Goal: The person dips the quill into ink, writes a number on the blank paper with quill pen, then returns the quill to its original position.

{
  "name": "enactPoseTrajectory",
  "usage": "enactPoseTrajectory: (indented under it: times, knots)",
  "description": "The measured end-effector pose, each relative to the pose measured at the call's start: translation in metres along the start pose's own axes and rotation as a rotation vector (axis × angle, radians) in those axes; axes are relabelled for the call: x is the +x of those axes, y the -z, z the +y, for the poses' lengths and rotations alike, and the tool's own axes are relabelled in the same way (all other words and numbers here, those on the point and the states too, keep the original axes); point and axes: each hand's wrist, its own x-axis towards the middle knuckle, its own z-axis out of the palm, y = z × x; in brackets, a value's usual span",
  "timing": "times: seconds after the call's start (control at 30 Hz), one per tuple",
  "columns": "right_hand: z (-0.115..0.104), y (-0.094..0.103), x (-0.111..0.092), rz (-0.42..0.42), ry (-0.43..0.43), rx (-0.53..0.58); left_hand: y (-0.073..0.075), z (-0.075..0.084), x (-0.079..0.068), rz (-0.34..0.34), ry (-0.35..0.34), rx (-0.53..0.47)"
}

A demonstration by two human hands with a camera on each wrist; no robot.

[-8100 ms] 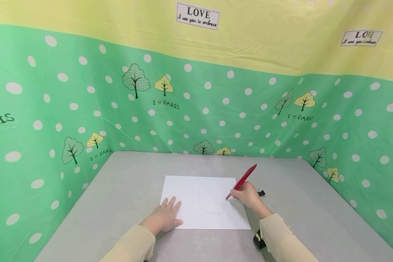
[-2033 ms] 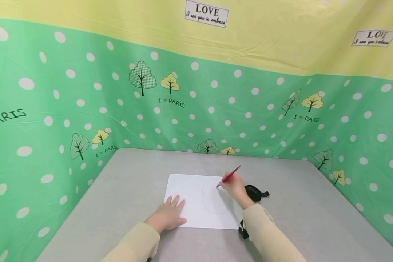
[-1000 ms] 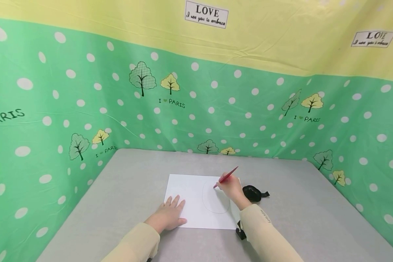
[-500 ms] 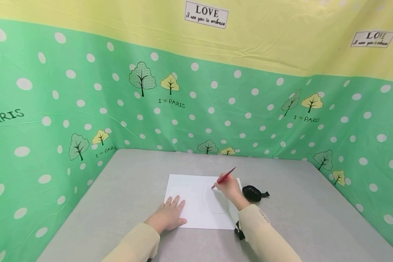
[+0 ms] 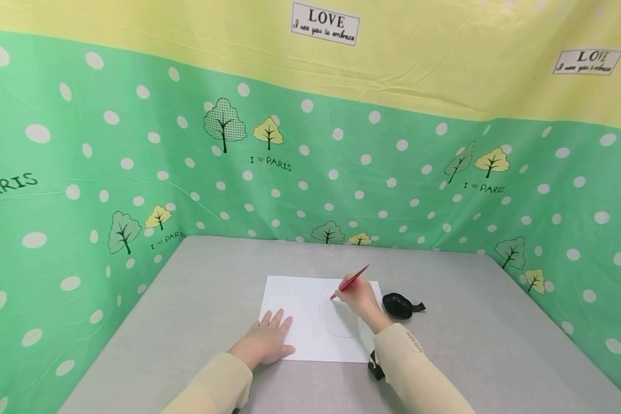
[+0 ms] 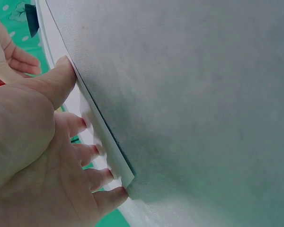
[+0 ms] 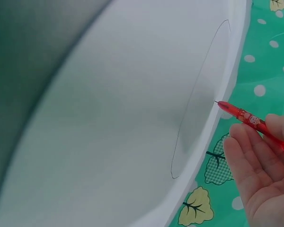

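A white sheet of paper lies on the grey table, with a thin curved outline drawn on its right half. My left hand rests on the sheet's left edge, fingers spread; in the left wrist view the left hand has its fingertips along the paper's edge. My right hand holds a red pen, its tip at the paper inside the upper part of the outline. In the right wrist view the red pen has a small printed picture on its barrel, pinched by thumb and fingers.
A black rounded object with a short strap lies right of the paper. Black wrist gear shows under the right sleeve. A green and yellow patterned curtain surrounds the grey table.
Since 8 seconds ago, my right hand has moved from the outline's right side to its upper inside. Over the last second the pen slides slightly left. My left hand stays put on the paper.
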Motion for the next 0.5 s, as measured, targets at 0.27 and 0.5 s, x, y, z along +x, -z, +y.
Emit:
enactPoseTrajectory:
  times: [0.27,0.5]
  knots:
    - [-0.0029,-0.0021,-0.0017,0.000,0.022,0.001,0.0011,0.0007,-0.0001,0.000,-0.002,0.012]
    - [-0.0042,-0.0043,-0.0036,-0.002,0.040,0.003,0.0010,0.0014,-0.0011,-0.002,0.001,0.005]
